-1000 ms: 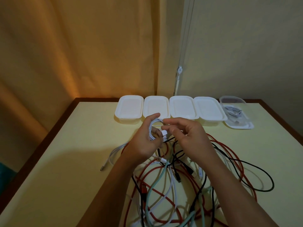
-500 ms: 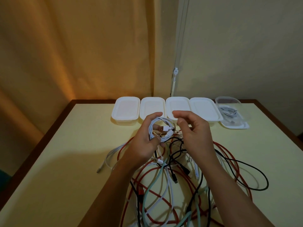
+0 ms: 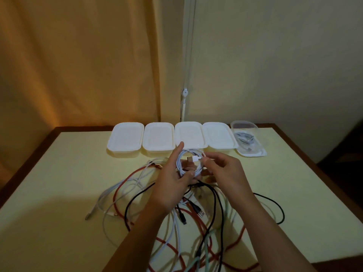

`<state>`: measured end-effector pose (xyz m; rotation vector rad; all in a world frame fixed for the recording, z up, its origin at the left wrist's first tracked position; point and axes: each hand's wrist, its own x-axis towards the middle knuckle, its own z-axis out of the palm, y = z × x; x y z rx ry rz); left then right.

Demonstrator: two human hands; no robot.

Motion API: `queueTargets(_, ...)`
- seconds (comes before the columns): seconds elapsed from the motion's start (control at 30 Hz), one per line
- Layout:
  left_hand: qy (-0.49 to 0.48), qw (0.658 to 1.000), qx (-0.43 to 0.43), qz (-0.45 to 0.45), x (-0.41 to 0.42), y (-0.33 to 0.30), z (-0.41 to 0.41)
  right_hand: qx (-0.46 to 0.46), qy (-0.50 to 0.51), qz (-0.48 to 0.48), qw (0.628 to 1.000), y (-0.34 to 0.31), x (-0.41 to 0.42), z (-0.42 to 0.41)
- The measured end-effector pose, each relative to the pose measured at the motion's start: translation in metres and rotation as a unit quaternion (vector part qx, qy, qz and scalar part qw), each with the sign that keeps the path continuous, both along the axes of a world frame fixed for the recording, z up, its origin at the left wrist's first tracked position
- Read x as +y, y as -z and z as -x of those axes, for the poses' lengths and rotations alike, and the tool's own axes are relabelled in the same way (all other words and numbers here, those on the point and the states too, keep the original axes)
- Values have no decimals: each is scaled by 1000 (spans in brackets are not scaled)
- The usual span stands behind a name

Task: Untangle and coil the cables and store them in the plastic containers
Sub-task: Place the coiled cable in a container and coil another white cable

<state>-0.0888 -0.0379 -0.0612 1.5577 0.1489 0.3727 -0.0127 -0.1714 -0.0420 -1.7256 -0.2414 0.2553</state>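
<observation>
Containers [image 3: 125,139] number five (four lidded); hands [image 3: 172,183] hold one coil [image 3: 189,161].

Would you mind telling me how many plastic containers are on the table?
5: four closed white plastic containers in a row at the far edge, and one clear container, holding a coiled cable, at the right end.

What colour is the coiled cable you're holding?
White, with a white plug; the coiled cable shows in the head view, held between both hands.
</observation>
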Motion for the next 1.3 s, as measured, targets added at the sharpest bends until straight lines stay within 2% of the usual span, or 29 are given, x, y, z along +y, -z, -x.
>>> queueTargets(0.1,18,1000,12,3,-11,10,-6,7,10,-8,1000,1,-16,-3)
queueTargets(0.3,24,996,36,-72,-39,7,-31,12,10,-40,999,-2,-54,-13)
queueTargets(0.4,45,985,49,-159,-61,-7,-52,22,58,-66,996,-6,-75,-28)
queueTargets(0.5,62,975,56,-208,-71,-24,-78,-5,103,-26,994,-9,-97,-61)
queueTargets(0.57,41,965,61,-251,-70,-31,-96,-27,124,8,992,-11,-112,-89)
queueTargets(0.77,-22,883,85,-461,-57,-20,-136,-82,162,126,975,-17,-137,-174)
queueTargets(0.87,-28,843,97,-529,-59,-17,-152,-110,171,178,963,-13,-133,-203)
queueTargets(1.03,-4,792,99,-602,-67,-13,-172,-146,164,269,938,1,-120,-222)
queueTargets(1.17,-3,778,104,-620,-74,-9,-181,-151,159,331,918,13,-115,-223)
queueTargets(1.3,-7,759,111,-642,-75,-3,-184,-184,147,417,878,16,-110,-222)
